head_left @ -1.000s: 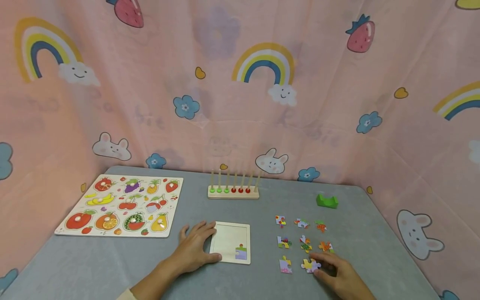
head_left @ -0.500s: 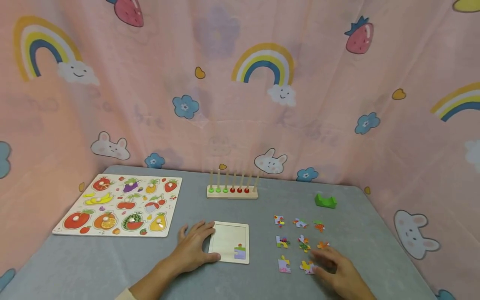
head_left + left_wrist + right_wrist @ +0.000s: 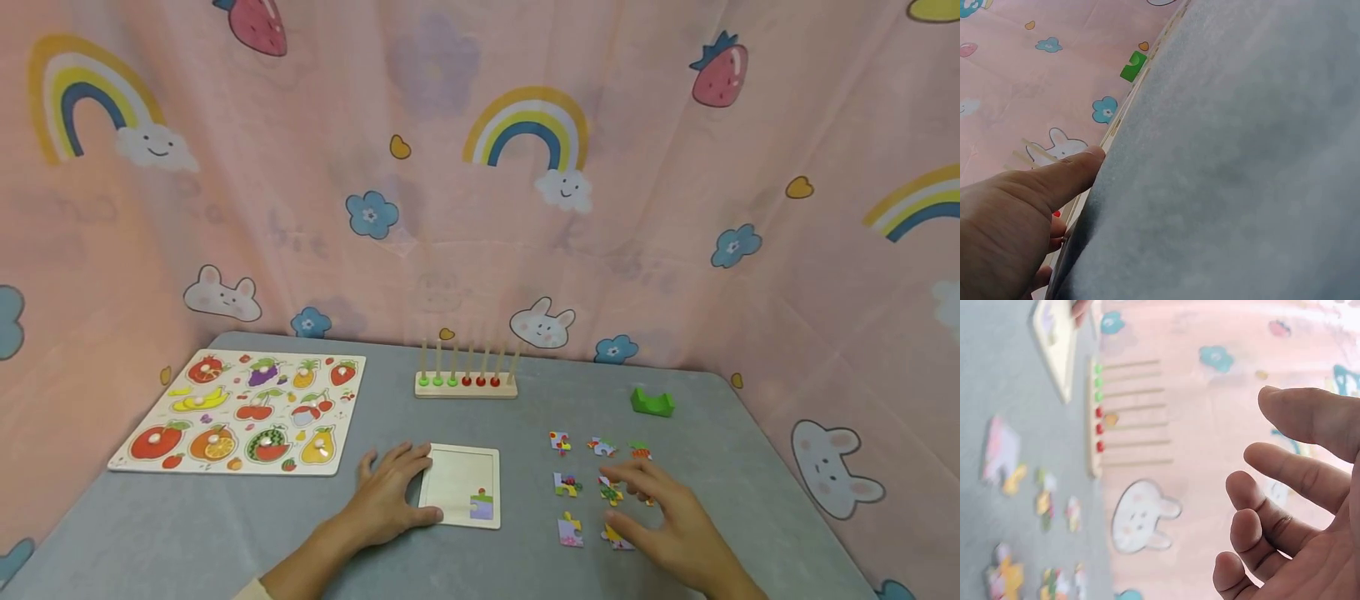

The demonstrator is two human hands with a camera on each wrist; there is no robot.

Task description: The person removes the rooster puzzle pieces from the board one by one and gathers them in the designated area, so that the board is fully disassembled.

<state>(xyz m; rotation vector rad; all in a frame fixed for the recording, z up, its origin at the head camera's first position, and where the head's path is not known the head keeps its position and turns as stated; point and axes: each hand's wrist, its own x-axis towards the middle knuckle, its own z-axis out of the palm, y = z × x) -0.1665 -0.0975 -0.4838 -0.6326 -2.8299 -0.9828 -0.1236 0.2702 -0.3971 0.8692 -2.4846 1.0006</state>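
My left hand (image 3: 390, 500) rests on the left side of a small light wooden puzzle tray (image 3: 453, 471), thumb at its near corner and fingertips at its upper left. One purple and green jigsaw piece (image 3: 482, 505) lies in the tray's lower right. In the left wrist view the thumb (image 3: 1075, 178) stretches straight along the tray's edge. My right hand (image 3: 675, 525) hovers over the loose pieces on the right, partly covering some. In the right wrist view its fingers (image 3: 1297, 475) are spread and loosely bent, with nothing between them. Beneath it is a yellow jigsaw piece (image 3: 618, 538), partly hidden.
Other jigsaw pieces (image 3: 570, 530) lie in rough rows between the tray and my right hand. A fruit peg puzzle (image 3: 243, 412) lies at the left. Farther back stand a bead rack (image 3: 467, 388) with thin upright pegs and a green block (image 3: 652, 403). A patterned curtain hangs behind the table.
My right hand has drawn away from the yellow piece and moved up and slightly left over the middle pieces, its fingers more spread. The left hand and tray have stayed put.
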